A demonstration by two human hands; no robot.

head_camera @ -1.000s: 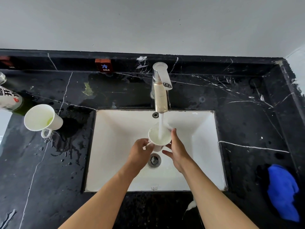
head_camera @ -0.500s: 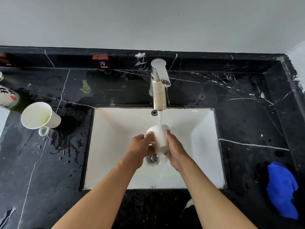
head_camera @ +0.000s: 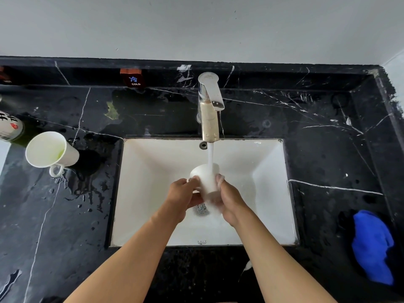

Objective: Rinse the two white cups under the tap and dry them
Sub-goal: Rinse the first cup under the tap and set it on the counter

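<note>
Over the white sink (head_camera: 153,215), both hands hold one white cup (head_camera: 206,176) upside down, its base toward the tap (head_camera: 210,106). The running stream lands on the cup's base and side. My left hand (head_camera: 182,194) grips its left side near the handle, and my right hand (head_camera: 229,200) grips its right side. The cup's mouth is hidden behind my hands. The second white cup (head_camera: 49,153) lies tilted on the wet black counter to the left, mouth toward me, with a greenish tint inside.
A blue cloth (head_camera: 371,246) lies on the black marble counter (head_camera: 328,149) at the right. A bottle (head_camera: 9,125) lies at the far left edge. A "COLD" label (head_camera: 133,78) sits on the back ledge. Water is puddled left of the sink.
The cup was upright and filling under the stream a second ago; it has been turned over, so the water now runs over its outside. Both hands dropped slightly lower.
</note>
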